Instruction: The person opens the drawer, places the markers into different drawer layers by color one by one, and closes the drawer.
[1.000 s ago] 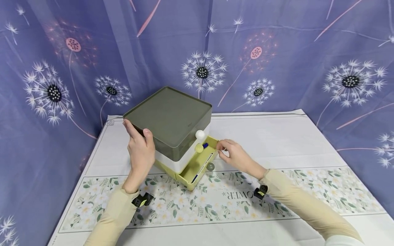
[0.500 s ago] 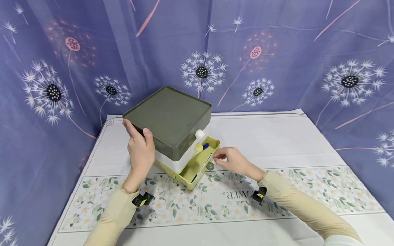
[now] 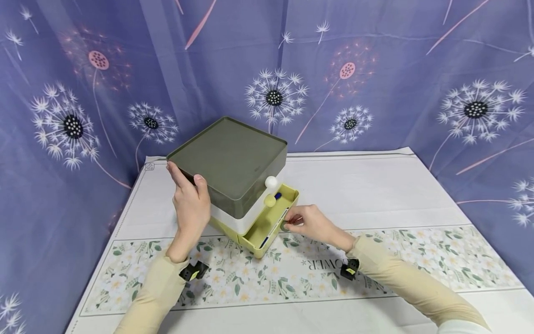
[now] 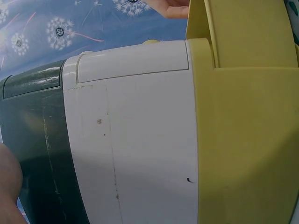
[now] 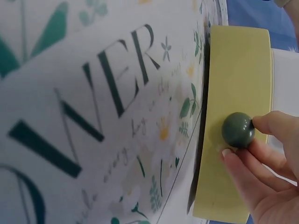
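Observation:
A stacked desktop drawer box has a dark green top tier (image 3: pixel 233 157), a white middle tier (image 3: pixel 249 212) and a yellow bottom tier (image 4: pixel 247 140). Its yellow drawer (image 3: pixel 263 225) is pulled out, with a blue-capped pen (image 3: pixel 278 196) and a slim white-and-blue pen (image 3: pixel 264 242) inside. My left hand (image 3: pixel 189 204) rests with straight fingers along the side of the green tier. In the right wrist view, thumb and fingers of my right hand (image 5: pixel 273 161) pinch the round grey-green knob (image 5: pixel 238 130) on the yellow drawer's front.
White (image 3: pixel 270 182) and yellow (image 3: pixel 270 200) ball knobs stick out from the upper tiers. The box stands on a white tablecloth (image 3: pixel 359 185) with a floral band (image 3: pixel 233 278). A purple dandelion-print curtain (image 3: pixel 200 83) hangs behind and at both sides.
My right hand has moved from the drawer's far front corner down along its front to the knob and now pinches it. The left hand and box have stayed in place.

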Demonstrator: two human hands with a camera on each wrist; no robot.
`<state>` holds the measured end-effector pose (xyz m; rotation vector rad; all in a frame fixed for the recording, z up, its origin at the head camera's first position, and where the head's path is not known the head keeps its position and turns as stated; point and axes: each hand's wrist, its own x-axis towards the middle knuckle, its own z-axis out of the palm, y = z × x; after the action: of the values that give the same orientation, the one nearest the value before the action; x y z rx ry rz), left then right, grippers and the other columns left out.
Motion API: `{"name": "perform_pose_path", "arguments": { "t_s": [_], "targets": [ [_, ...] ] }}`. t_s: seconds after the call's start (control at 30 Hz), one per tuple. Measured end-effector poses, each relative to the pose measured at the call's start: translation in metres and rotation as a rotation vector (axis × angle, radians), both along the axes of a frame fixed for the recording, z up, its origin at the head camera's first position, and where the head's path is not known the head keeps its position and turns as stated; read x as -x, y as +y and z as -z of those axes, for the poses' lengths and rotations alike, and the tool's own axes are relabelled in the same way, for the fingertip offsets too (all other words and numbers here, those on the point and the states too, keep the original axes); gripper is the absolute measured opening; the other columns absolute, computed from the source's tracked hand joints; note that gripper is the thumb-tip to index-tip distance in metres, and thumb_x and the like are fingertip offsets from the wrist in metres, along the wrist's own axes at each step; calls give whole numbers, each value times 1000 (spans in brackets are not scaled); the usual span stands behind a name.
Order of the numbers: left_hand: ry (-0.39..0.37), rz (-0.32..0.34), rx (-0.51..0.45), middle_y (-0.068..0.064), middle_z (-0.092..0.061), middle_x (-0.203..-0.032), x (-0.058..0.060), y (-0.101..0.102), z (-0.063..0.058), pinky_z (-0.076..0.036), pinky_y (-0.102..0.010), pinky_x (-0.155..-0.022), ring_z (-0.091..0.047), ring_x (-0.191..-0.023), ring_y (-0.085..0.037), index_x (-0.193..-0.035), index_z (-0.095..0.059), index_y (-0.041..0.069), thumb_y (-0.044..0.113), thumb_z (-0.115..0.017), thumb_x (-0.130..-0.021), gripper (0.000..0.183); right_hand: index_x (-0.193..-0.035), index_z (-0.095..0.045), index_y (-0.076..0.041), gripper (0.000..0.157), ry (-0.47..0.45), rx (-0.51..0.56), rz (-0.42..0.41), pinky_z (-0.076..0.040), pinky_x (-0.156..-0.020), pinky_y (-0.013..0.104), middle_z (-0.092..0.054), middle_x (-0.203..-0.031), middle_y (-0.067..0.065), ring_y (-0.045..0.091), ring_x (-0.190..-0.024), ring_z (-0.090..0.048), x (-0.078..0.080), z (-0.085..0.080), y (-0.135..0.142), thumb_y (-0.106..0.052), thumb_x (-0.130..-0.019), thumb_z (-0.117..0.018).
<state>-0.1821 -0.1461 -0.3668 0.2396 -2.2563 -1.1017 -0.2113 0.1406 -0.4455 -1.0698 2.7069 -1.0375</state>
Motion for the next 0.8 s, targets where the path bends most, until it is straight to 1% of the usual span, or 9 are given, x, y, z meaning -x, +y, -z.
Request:
{"name": "perform_pose_path", "arguments": {
  "t_s": [0.13,0.23,0.4,0.53,0.67,0.8],
  "targets": [
    [-1,-1,3,-17,-7,-153,0,0,0,-40,-55,-86,-52,-100,-51,-147,0,4,37,-28,-96,68,-87,-62,-9,14,-44,44,7,-53,-68,21,-67,-86,2,12,-78,-67,-2,2,-2,-14,-76,-71],
    [-2,2,5,-18,-7,-153,-1,0,0,-41,-55,-83,-53,-97,-51,-147,0,4,37,-28,-96,68,-87,-60,-7,19,-73,60,13,-53,-68,19,-66,-87,4,14,-80,-67,-2,4,-4,-12,-74,-73],
    [-6,13,2,-17,-6,-153,-1,0,0,-41,-54,-81,-54,-94,-50,-147,1,4,38,-28,-96,68,-86,-58,-8,20,-67,42,27,-50,-67,13,-65,-87,2,12,-80,-66,-4,5,-4,-12,-74,-73],
    [-5,7,2,-17,-7,-153,-1,0,0,-42,-54,-79,-54,-92,-50,-147,1,4,38,-28,-96,68,-86,-58,-8,19,-72,46,33,-50,-67,13,-64,-87,2,12,-80,-66,-4,4,-5,-12,-74,-73],
    [-1,7,-1,-17,-6,-153,-1,0,1,-41,-54,-82,-53,-95,-51,-147,1,4,37,-28,-96,68,-85,-58,-8,19,-75,60,40,-51,-67,14,-64,-88,3,14,-80,-66,-4,4,-7,-12,-75,-73],
    [-6,11,3,-17,-7,-153,-1,0,0,-42,-54,-80,-54,-92,-51,-147,1,4,37,-27,-96,67,-85,-58,-7,18,-71,64,42,-50,-67,14,-64,-88,4,15,-80,-66,-3,4,-9,-12,-75,-72]
  ]
}}
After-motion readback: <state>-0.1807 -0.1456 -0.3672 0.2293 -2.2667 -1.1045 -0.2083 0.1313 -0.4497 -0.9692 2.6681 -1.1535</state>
